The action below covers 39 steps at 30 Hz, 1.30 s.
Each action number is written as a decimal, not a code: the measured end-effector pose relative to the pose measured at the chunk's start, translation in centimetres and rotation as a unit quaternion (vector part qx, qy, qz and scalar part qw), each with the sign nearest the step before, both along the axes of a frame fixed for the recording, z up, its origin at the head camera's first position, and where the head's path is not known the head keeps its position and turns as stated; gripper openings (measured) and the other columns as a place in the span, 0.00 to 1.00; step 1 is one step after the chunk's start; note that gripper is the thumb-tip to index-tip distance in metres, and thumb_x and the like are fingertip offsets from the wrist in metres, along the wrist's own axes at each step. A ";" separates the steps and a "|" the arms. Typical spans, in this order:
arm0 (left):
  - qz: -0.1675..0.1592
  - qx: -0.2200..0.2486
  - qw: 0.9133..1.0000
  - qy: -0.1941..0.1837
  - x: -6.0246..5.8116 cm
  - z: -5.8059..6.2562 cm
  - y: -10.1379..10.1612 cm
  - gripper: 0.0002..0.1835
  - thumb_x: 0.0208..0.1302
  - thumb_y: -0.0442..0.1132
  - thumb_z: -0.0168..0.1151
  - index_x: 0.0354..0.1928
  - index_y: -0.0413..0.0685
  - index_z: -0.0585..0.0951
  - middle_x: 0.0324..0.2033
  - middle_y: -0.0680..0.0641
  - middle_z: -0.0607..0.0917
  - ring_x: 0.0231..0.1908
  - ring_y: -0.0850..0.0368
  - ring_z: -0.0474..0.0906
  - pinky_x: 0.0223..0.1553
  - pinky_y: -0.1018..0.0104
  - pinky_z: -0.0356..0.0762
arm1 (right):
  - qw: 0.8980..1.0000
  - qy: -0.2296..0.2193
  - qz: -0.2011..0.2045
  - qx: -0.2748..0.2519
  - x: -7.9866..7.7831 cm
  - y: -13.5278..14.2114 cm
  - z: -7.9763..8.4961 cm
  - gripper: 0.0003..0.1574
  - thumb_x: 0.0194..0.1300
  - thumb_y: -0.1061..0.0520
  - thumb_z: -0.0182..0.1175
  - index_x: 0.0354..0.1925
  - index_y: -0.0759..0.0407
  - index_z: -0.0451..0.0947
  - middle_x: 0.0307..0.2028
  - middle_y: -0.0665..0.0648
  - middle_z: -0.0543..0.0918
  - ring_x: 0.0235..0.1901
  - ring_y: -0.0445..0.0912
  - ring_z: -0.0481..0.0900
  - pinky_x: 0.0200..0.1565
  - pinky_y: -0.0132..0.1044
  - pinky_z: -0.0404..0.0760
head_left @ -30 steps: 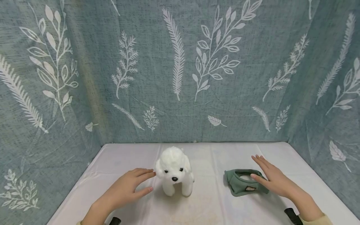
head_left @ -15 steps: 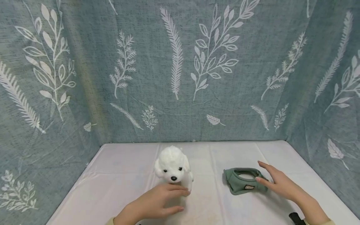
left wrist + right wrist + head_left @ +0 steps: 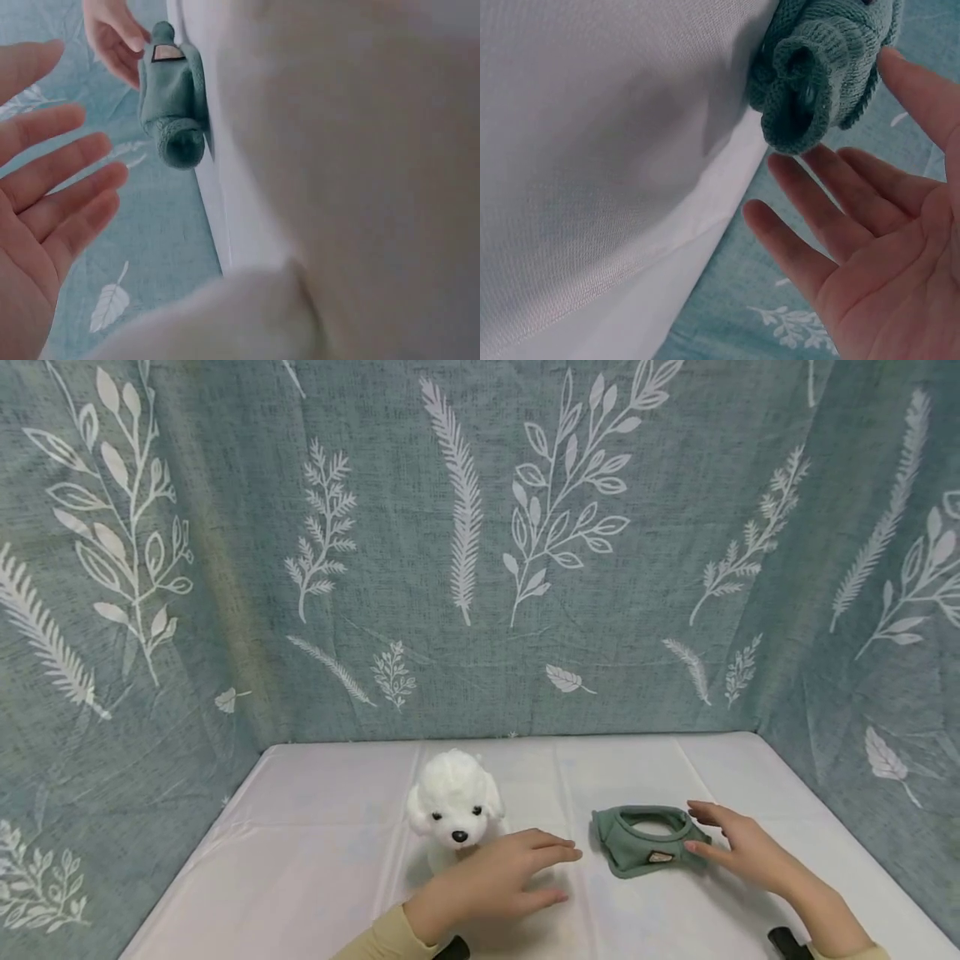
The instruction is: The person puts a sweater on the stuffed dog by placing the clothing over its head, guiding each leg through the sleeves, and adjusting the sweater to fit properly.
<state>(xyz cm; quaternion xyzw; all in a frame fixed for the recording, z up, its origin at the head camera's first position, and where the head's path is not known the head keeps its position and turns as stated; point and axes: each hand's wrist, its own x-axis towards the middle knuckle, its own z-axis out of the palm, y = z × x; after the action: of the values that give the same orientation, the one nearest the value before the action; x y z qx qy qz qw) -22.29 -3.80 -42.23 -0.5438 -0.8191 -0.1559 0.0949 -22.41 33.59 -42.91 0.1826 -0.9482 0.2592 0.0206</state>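
Note:
A white plush dog (image 3: 453, 793) stands on the table in the head view, facing forward. My left hand (image 3: 502, 877) reaches across in front of it with fingers extended, hiding its legs and lower body. To the right lies a small green knitted pet garment (image 3: 645, 843) with a wide neck opening and a little label on its front. My right hand (image 3: 750, 856) is at the garment's right end, thumb and fingers spread about that end. In the right wrist view its thumb tip is right at the knit (image 3: 802, 97), with the other fingers loosely extended.
A white cloth covers the table (image 3: 322, 802). Blue-green curtains (image 3: 420, 568) with white leaf prints hang behind it and along both sides. A dark strap (image 3: 787, 942) shows at the right wrist.
My left hand has moved right, from the dog's left side in the view across its front toward the garment. My right hand has lowered slightly and drawn in around the garment's end.

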 end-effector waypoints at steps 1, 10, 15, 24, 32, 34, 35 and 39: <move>0.008 -0.002 1.000 -0.004 -0.3 0.0 0.5 0.24 0.70 0.55 0.50 0.63 0.56 0.72 0.59 0.54 0.76 0.59 0.61 0.72 0.59 0.71 0.70 | 1.000 0.001 -0.001 0.002 -0.1 0.0 0.0 0.42 0.62 0.45 0.62 0.63 0.72 0.64 0.56 0.71 0.75 0.52 0.64 0.76 0.47 0.58 0.77; 0.078 -0.015 0.995 -0.063 -3.3 0.2 4.3 0.24 0.68 0.55 0.54 0.62 0.55 0.73 0.58 0.54 0.77 0.58 0.60 0.73 0.57 0.68 0.71 | 1.000 -0.010 -0.012 0.013 -0.8 0.0 -0.6 0.42 0.59 0.47 0.65 0.61 0.72 0.66 0.49 0.66 0.80 0.47 0.59 0.80 0.44 0.53 0.79; 0.111 -0.018 0.989 -0.095 -4.5 0.1 6.1 0.25 0.66 0.54 0.57 0.61 0.54 0.74 0.56 0.52 0.78 0.57 0.58 0.74 0.55 0.68 0.72 | 0.999 -0.018 -0.020 0.016 -1.0 0.0 -0.7 0.42 0.58 0.48 0.66 0.60 0.73 0.66 0.45 0.62 0.82 0.44 0.57 0.81 0.42 0.51 0.80; 0.137 -0.018 0.975 -0.176 -6.6 -0.3 8.4 0.26 0.65 0.52 0.59 0.62 0.50 0.73 0.59 0.49 0.77 0.60 0.55 0.72 0.59 0.66 0.70 | 0.999 -0.041 -0.032 0.003 -1.3 -0.1 -0.9 0.42 0.55 0.53 0.69 0.60 0.75 0.66 0.42 0.59 0.81 0.40 0.51 0.82 0.38 0.39 0.82; 0.140 0.004 0.959 -0.247 -7.2 -1.6 9.3 0.24 0.63 0.45 0.63 0.59 0.46 0.74 0.51 0.48 0.82 0.51 0.59 0.78 0.48 0.73 0.75 | 0.999 -0.027 -0.037 -0.010 -1.0 -0.2 -0.7 0.30 0.55 0.55 0.69 0.53 0.68 0.74 0.38 0.55 0.83 0.36 0.45 0.81 0.35 0.33 0.80; 0.150 0.015 0.956 -0.253 -7.2 -1.8 9.4 0.23 0.61 0.44 0.65 0.58 0.47 0.76 0.48 0.49 0.83 0.47 0.61 0.78 0.44 0.74 0.75 | 0.999 -0.017 -0.038 -0.018 -0.9 -0.4 -0.5 0.25 0.55 0.56 0.68 0.50 0.65 0.76 0.36 0.53 0.83 0.35 0.41 0.80 0.35 0.31 0.79; 0.156 0.021 0.954 -0.254 -7.2 -1.8 9.4 0.22 0.61 0.43 0.65 0.56 0.47 0.77 0.46 0.49 0.83 0.45 0.62 0.78 0.43 0.74 0.75 | 0.999 -0.013 -0.036 -0.023 -0.9 -0.4 -0.4 0.23 0.55 0.56 0.68 0.48 0.64 0.77 0.36 0.52 0.83 0.34 0.39 0.80 0.35 0.31 0.79; 0.166 0.044 0.951 -0.255 -7.1 -2.0 9.4 0.16 0.59 0.39 0.67 0.49 0.46 0.80 0.38 0.50 0.84 0.35 0.65 0.77 0.36 0.75 0.73 | 0.999 -0.003 -0.037 -0.035 -0.9 -0.6 -0.3 0.18 0.55 0.56 0.68 0.45 0.61 0.79 0.34 0.50 0.83 0.32 0.34 0.78 0.35 0.30 0.79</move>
<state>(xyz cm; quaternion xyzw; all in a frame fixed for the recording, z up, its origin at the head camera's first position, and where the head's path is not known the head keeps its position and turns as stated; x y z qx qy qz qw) -29.43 5.56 -44.20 -0.3372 -0.8871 -0.3075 -0.0689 -23.27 33.00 -43.21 0.1460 -0.9447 0.2916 0.0331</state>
